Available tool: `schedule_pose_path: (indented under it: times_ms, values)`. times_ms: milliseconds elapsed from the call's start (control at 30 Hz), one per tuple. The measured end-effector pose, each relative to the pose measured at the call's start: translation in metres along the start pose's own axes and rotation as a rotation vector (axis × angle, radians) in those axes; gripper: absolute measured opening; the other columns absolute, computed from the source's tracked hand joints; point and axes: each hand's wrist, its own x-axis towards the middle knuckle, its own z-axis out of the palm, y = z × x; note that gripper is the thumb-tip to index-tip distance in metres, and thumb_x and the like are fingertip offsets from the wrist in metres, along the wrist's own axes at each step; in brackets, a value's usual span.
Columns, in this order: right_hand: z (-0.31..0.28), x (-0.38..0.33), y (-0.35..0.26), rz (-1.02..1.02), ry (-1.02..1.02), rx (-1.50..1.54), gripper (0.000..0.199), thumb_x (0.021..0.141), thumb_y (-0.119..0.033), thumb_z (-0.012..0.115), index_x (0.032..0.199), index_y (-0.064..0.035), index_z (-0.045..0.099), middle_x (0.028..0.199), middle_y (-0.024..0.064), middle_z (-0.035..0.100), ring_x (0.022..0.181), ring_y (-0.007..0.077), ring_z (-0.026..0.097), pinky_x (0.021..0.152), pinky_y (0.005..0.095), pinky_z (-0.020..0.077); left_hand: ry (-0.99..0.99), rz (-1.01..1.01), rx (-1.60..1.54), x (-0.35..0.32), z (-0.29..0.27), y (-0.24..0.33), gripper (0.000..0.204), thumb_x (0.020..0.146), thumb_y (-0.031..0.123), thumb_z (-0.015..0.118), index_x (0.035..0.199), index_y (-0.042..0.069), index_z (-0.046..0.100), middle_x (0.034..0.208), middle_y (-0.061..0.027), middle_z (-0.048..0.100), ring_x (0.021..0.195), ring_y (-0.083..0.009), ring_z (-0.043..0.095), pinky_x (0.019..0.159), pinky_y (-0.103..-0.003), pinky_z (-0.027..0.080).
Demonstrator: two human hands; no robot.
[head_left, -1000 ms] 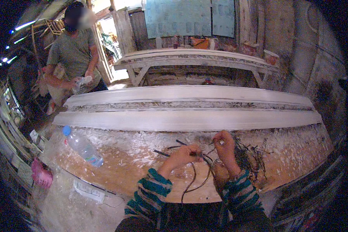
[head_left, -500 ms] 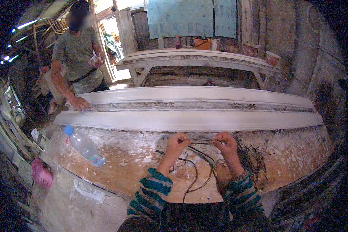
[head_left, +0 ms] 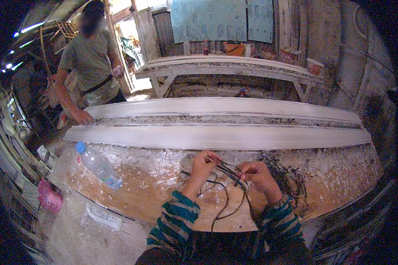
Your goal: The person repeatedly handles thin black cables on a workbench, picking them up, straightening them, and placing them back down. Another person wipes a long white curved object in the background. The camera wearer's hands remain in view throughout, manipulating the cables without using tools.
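My left hand (head_left: 202, 166) pinches thin dark cords (head_left: 226, 169) just in front of the nearer white strip (head_left: 216, 136). Close to its right, my right hand (head_left: 260, 176) has its fingertips closed on the same cords. From between my hands the cords run across, and long loose ends (head_left: 227, 196) curl down over the wooden tabletop (head_left: 141, 196) to its near edge. Beside my right hand lies a tangled heap of thin dark strands (head_left: 297, 179). Whether the cords are knotted between my fingers cannot be made out.
A second white strip (head_left: 225, 106) lies behind the first. To the left, a clear plastic bottle (head_left: 101, 165) with a blue cap rests on its side. A co-worker (head_left: 90, 66) stands at the far left, one hand at the strips' end. A pink basket (head_left: 50, 196) sits lower left.
My right hand has come left and slightly down, closer to my left hand. The strand stretched between them is now gathered with the other cords. The co-worker's hand has shifted left.
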Motion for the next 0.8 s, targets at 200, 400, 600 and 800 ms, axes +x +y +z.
schedule_pose_path:
  times_ms: [200,400,600,800]
  values:
    - [-0.008,0.001,0.001,-0.013,0.189,-0.004,0.014,0.069,-0.003,0.067,0.071,-0.0071,0.054,0.072,0.0014,0.058,0.073,0.0119,0.055,0.069,0.0258,0.0434,-0.184,-0.107,0.121,-0.007,0.011,0.005,0.013,0.072,0.012,0.068,0.078,0.003,0.062,0.07,-0.0015,0.061,0.066,-0.0088,0.053,0.063,-0.023,0.042]
    - [-0.011,0.011,0.017,-0.33,0.473,-0.745,0.015,0.069,-0.005,0.066,0.072,-0.0064,0.052,0.073,0.0051,0.057,0.068,0.0175,0.054,0.062,0.0277,0.0405,-0.519,-0.159,-0.104,-0.012,0.022,-0.007,0.016,0.072,0.015,0.069,0.076,0.004,0.058,0.071,0.0024,0.056,0.068,-0.0072,0.05,0.065,-0.022,0.04]
    - [-0.008,0.006,0.005,-0.436,0.746,-1.285,0.016,0.065,0.0,0.062,0.078,-0.0059,0.054,0.079,0.0085,0.057,0.079,0.025,0.053,0.069,0.0352,0.0392,-0.745,-0.134,-0.364,-0.023,0.025,-0.001,0.016,0.075,0.016,0.066,0.075,0.007,0.054,0.07,0.0046,0.05,0.066,-0.006,0.045,0.061,-0.021,0.037]
    - [-0.009,0.012,0.009,-0.503,0.743,-1.135,0.017,0.064,-0.001,0.063,0.08,-0.0069,0.06,0.079,0.009,0.057,0.082,0.0245,0.053,0.072,0.0346,0.0399,-0.383,-0.179,-0.089,-0.013,0.008,0.008,0.015,0.076,0.017,0.065,0.073,0.006,0.054,0.064,0.0044,0.047,0.062,-0.0058,0.043,0.056,-0.021,0.036]
